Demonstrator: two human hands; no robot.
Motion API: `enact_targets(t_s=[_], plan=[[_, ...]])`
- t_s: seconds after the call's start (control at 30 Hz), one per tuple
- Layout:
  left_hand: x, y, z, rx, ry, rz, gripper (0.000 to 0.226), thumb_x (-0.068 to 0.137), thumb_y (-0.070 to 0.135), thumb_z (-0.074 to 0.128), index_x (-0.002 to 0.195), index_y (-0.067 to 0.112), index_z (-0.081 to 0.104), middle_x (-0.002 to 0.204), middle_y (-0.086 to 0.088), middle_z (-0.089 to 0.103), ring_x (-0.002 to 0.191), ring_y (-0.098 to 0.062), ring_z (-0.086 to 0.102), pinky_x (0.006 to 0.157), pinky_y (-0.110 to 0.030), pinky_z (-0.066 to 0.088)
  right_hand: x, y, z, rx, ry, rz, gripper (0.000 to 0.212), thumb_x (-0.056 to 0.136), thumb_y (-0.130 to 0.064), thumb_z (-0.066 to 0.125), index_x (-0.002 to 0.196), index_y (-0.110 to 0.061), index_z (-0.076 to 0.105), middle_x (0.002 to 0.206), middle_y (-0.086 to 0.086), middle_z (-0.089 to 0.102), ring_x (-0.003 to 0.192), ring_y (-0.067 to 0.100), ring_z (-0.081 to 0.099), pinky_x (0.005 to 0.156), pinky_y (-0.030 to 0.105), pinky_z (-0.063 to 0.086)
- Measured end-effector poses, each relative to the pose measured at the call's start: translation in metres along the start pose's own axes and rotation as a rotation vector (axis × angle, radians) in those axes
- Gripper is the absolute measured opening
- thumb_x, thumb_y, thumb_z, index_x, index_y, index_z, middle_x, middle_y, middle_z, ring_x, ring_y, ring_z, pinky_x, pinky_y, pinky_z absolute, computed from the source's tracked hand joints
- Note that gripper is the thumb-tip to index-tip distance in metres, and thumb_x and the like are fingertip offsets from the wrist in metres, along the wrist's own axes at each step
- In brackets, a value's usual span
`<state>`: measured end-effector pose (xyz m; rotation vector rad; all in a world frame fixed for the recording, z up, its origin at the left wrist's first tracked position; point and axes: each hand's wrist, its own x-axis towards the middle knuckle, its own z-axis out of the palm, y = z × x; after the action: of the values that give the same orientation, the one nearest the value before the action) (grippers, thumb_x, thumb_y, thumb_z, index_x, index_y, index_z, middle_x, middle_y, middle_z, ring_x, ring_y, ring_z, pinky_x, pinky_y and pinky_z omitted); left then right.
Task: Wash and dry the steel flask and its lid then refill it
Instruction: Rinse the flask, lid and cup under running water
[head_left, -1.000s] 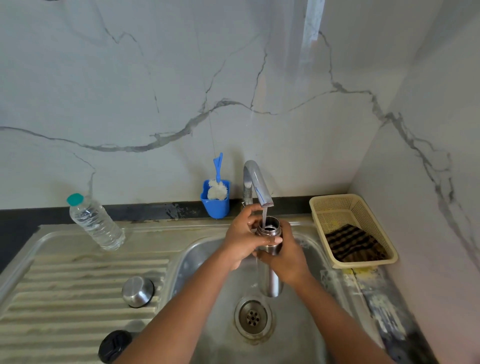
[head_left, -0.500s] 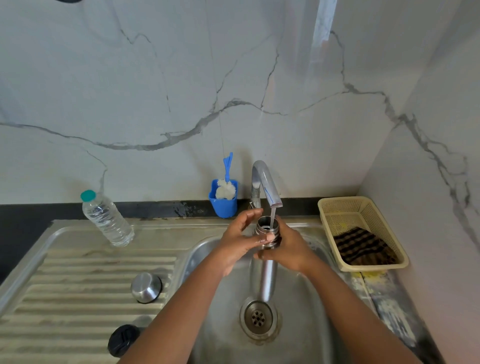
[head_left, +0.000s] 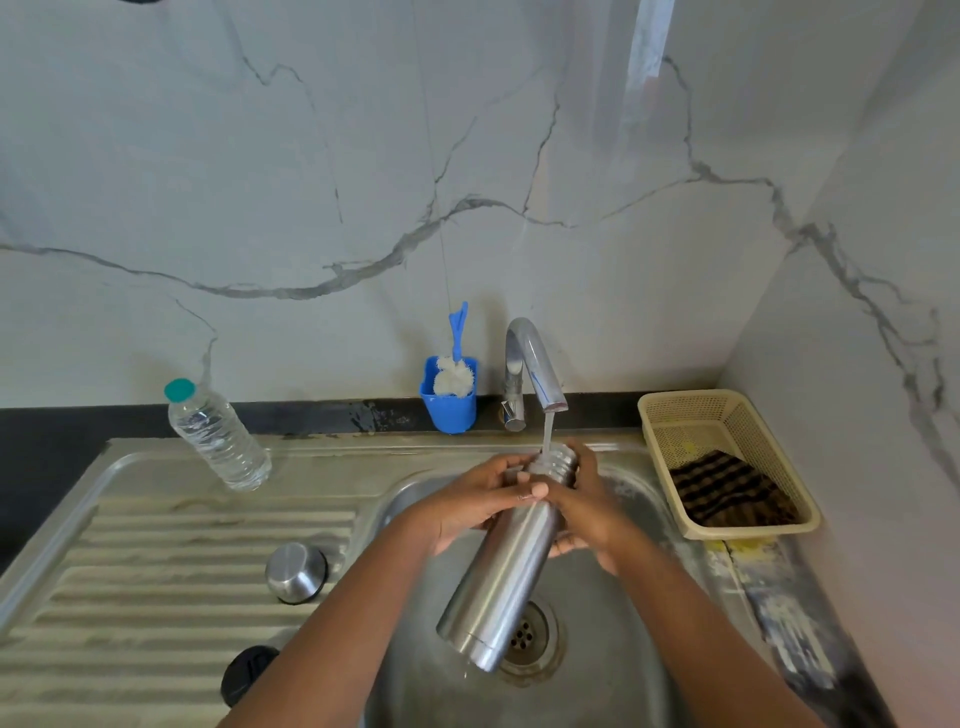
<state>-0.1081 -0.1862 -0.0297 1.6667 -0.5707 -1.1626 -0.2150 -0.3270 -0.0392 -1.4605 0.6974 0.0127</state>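
The steel flask (head_left: 501, 577) is over the sink basin (head_left: 618, 670), tilted with its threaded neck up under the tap (head_left: 535, 364) and its base swung toward me. Water runs from the spout onto the neck. My left hand (head_left: 467, 506) grips the upper body from the left, and my right hand (head_left: 582, 504) wraps the neck from the right. The steel lid (head_left: 295, 571) rests upside down on the ribbed drainboard (head_left: 156, 571), with a black cap (head_left: 247, 673) nearer me.
A clear plastic water bottle (head_left: 215, 434) leans at the back left of the drainboard. A blue cup with a white brush (head_left: 449, 392) stands by the wall. A beige basket (head_left: 727, 462) holding a dark checked cloth sits right of the sink.
The flask has gone from upright under the stream to tilted, its base swinging out toward me. Both hands have stayed on its upper part.
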Motion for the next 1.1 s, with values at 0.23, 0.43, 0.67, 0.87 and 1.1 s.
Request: enact_targets(t_s=[0.23,0.43,0.67,0.87,1.1], plan=[[0.005,-0.019,0.003,0.216,-0.077,-0.194,0.048,0.091,0.041,0.068,0.135,0.029,0.053,0.125,0.002,0.062,0.11,-0.013,0.061,0.085,-0.03,0.056,0.004,0.05,0.014,0.145,-0.041,0.321,0.055,0.084,-0.054,0.068,0.125,-0.026,0.045,0.113,0.018,0.065,0.09,0.034,0.071,0.068,0.047,0.061],[0.011,-0.028,0.006,0.269,-0.118,-0.272,0.047,0.091,0.052,0.064,0.133,0.032,0.058,0.124,0.0,0.065,0.111,-0.017,0.065,0.091,-0.037,0.058,0.006,0.076,0.015,0.282,-0.019,0.457,0.062,0.081,-0.06,0.066,0.126,-0.019,0.052,0.114,0.022,0.067,0.088,0.033,0.072,0.068,0.042,0.059],[0.018,-0.022,0.009,0.302,-0.154,-0.325,0.05,0.093,0.05,0.062,0.135,0.025,0.056,0.129,-0.004,0.062,0.113,-0.022,0.064,0.093,-0.038,0.057,0.004,0.084,0.01,0.35,-0.061,0.513,0.062,0.083,-0.062,0.062,0.114,-0.009,0.066,0.096,0.018,0.073,0.079,0.028,0.072,0.068,0.038,0.06],[0.02,-0.014,0.012,0.308,-0.101,-0.27,0.033,0.097,0.051,0.052,0.126,0.035,0.059,0.127,-0.003,0.061,0.101,-0.023,0.065,0.083,-0.037,0.059,0.005,0.062,0.009,0.215,0.026,0.383,0.054,0.089,-0.054,0.061,0.129,-0.02,0.047,0.112,0.018,0.065,0.089,0.032,0.07,0.063,0.041,0.059],[0.03,0.006,0.009,-0.025,0.072,-0.144,0.037,0.093,0.05,0.061,0.122,0.029,0.062,0.12,-0.013,0.068,0.107,-0.031,0.067,0.086,-0.043,0.059,0.006,0.013,0.003,-0.508,0.143,-0.067,0.07,0.085,-0.055,0.064,0.139,-0.052,0.019,0.109,-0.004,0.066,0.096,0.021,0.066,0.075,0.039,0.057]])
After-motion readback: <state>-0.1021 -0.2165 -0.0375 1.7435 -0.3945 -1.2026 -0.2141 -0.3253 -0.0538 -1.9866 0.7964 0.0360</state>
